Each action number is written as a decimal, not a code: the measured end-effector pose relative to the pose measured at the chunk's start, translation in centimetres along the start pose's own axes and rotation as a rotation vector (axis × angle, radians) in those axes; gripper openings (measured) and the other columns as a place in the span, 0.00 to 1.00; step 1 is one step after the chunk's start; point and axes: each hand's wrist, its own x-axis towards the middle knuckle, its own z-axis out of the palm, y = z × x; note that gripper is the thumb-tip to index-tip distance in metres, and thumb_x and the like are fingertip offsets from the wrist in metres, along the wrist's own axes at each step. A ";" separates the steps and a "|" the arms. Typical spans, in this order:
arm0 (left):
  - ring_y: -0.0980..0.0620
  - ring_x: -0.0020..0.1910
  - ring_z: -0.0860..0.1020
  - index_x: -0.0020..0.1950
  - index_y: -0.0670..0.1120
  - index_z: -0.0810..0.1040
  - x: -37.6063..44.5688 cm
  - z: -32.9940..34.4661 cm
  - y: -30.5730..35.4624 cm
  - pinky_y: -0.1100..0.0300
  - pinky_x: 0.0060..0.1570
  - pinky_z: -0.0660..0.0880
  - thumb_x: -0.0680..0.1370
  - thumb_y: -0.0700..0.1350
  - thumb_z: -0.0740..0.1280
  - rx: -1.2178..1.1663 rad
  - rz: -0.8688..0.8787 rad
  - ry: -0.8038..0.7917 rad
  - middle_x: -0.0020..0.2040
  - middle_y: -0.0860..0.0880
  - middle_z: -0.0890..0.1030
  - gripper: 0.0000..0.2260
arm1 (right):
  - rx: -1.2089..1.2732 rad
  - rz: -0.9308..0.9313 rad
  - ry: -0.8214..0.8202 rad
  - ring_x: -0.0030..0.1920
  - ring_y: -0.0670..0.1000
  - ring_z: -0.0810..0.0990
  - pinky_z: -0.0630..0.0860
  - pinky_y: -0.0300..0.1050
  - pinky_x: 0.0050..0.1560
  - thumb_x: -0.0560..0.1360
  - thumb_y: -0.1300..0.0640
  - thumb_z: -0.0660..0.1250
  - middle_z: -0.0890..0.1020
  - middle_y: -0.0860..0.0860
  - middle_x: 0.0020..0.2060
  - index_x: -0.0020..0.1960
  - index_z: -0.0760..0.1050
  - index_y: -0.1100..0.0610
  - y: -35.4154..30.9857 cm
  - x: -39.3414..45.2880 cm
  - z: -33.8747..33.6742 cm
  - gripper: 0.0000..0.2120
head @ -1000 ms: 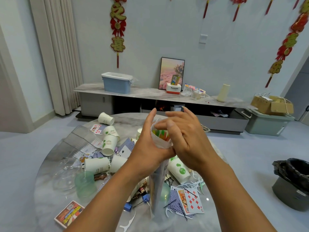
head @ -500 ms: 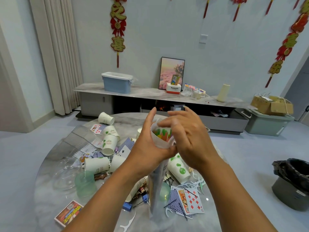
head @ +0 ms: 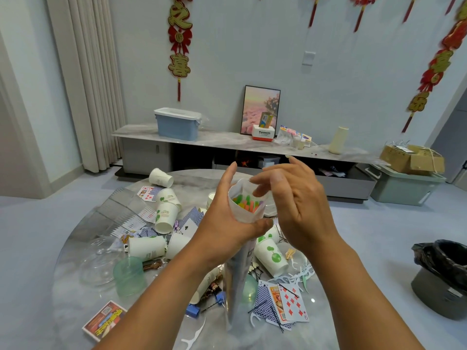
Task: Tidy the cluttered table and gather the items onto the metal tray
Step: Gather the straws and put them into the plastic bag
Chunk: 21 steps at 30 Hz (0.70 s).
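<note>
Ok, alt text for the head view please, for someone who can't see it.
The left hand grips a small translucent bag of colourful pieces while the right hand hovers open at its mouth, above a round table littered with paper cups and playing cards.

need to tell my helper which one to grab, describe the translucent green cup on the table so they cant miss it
Start at the round marble table and look to its left side, just left of the person's left forearm. Beside a clear glass lid stands the translucent green cup, upright. It is the only see-through green cup; the paper cups near it are opaque white with green prints, many tipped over.
</note>
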 end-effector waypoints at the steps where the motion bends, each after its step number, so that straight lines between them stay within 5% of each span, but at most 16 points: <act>1: 0.55 0.60 0.82 0.74 0.75 0.57 0.0 0.0 0.0 0.58 0.52 0.82 0.65 0.46 0.84 -0.006 -0.003 0.002 0.61 0.67 0.78 0.51 | -0.013 -0.013 0.017 0.54 0.46 0.80 0.64 0.56 0.73 0.84 0.52 0.48 0.83 0.44 0.38 0.48 0.83 0.54 -0.1 0.1 -0.1 0.25; 5: 0.55 0.60 0.82 0.74 0.74 0.58 0.0 0.0 0.0 0.59 0.53 0.81 0.64 0.48 0.84 -0.018 0.010 -0.003 0.63 0.64 0.79 0.50 | -0.141 0.005 -0.100 0.55 0.45 0.80 0.61 0.57 0.75 0.84 0.49 0.46 0.84 0.45 0.40 0.49 0.84 0.52 -0.3 0.1 0.2 0.27; 10: 0.54 0.61 0.81 0.74 0.76 0.57 0.0 -0.6 0.3 0.51 0.58 0.80 0.63 0.51 0.84 0.001 -0.003 -0.022 0.62 0.67 0.78 0.50 | -0.015 0.051 -0.093 0.56 0.43 0.79 0.60 0.54 0.76 0.84 0.50 0.48 0.84 0.42 0.40 0.54 0.83 0.51 -0.6 0.4 -0.5 0.24; 13: 0.54 0.63 0.80 0.74 0.76 0.56 0.2 -1.1 0.8 0.50 0.61 0.79 0.65 0.50 0.83 -0.002 -0.021 -0.073 0.70 0.57 0.75 0.49 | 0.020 0.089 -0.282 0.60 0.40 0.77 0.58 0.51 0.76 0.80 0.53 0.51 0.84 0.40 0.46 0.61 0.81 0.48 -1.0 0.9 -1.1 0.21; 15: 0.54 0.63 0.80 0.75 0.73 0.57 0.4 -1.5 1.1 0.56 0.58 0.80 0.66 0.48 0.82 -0.011 -0.023 -0.134 0.68 0.59 0.78 0.49 | 0.036 0.091 -0.357 0.60 0.40 0.76 0.58 0.50 0.76 0.76 0.55 0.52 0.84 0.40 0.47 0.65 0.79 0.46 -1.3 1.1 -1.3 0.24; 18: 0.53 0.65 0.80 0.76 0.70 0.59 1.0 -2.0 1.8 0.58 0.55 0.79 0.66 0.43 0.81 -0.041 -0.033 -0.193 0.68 0.57 0.78 0.48 | 0.050 0.065 -0.312 0.60 0.43 0.75 0.61 0.51 0.73 0.72 0.58 0.54 0.83 0.40 0.49 0.65 0.78 0.48 -1.6 1.1 -1.5 0.25; 21: 0.49 0.65 0.80 0.77 0.68 0.59 1.5 -2.5 2.3 0.49 0.61 0.78 0.67 0.41 0.79 -0.067 -0.042 -0.223 0.70 0.52 0.77 0.48 | 0.033 0.078 -0.303 0.63 0.44 0.73 0.65 0.52 0.71 0.72 0.58 0.54 0.82 0.43 0.54 0.64 0.79 0.48 -1.6 1.2 -1.6 0.25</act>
